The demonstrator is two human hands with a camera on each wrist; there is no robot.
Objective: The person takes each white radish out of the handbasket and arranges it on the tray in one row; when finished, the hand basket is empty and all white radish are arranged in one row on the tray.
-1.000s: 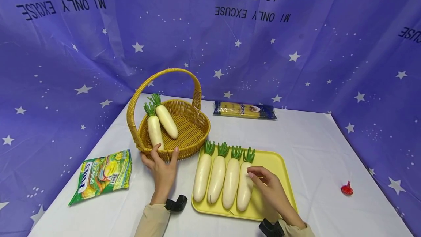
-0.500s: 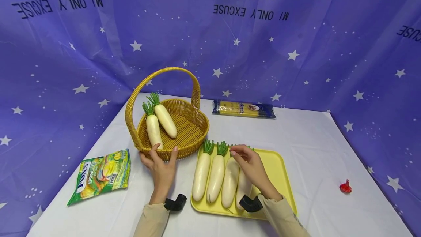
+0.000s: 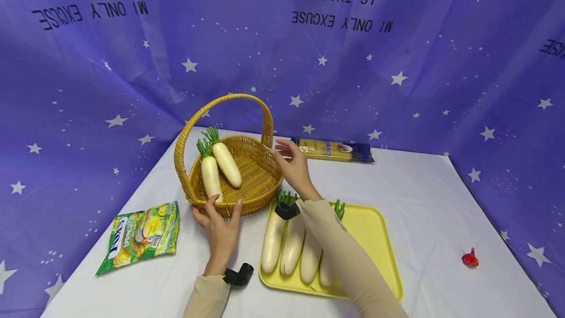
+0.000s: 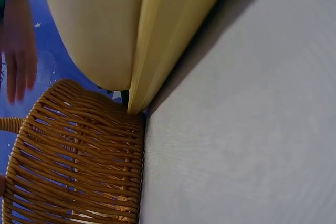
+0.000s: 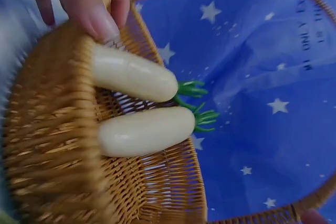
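A woven basket point(image 3: 253, 205) with a tall arched handle stands at the left of the table, holding two white radishes point(image 3: 227, 163) with green tops. My left hand point(image 3: 220, 232) grips its front rim; one fingertip shows over the rim in the right wrist view. My right hand point(image 3: 293, 168) hovers by the right foot of the handle, fingers loosely bent around nothing. In the left wrist view the right hand point(image 4: 20, 51) appears apart from the basket point(image 4: 79, 156). Several more radishes point(image 3: 272, 244) lie side by side on a yellow tray point(image 3: 371, 239), partly hidden under the right sleeve.
A green snack bag point(image 3: 141, 234) lies left of the basket. At the back, behind the right hand, is a blue and yellow pasta packet point(image 3: 337, 150). A small red object point(image 3: 470, 258) sits on the white table point(image 3: 423, 200) at the right. A starry purple cloth point(image 3: 344, 72) hangs behind.
My right hand has moved from over the rightmost radish on the tray, leftward and away from me, to the basket's handle foot. The left hand has stayed on the rim.
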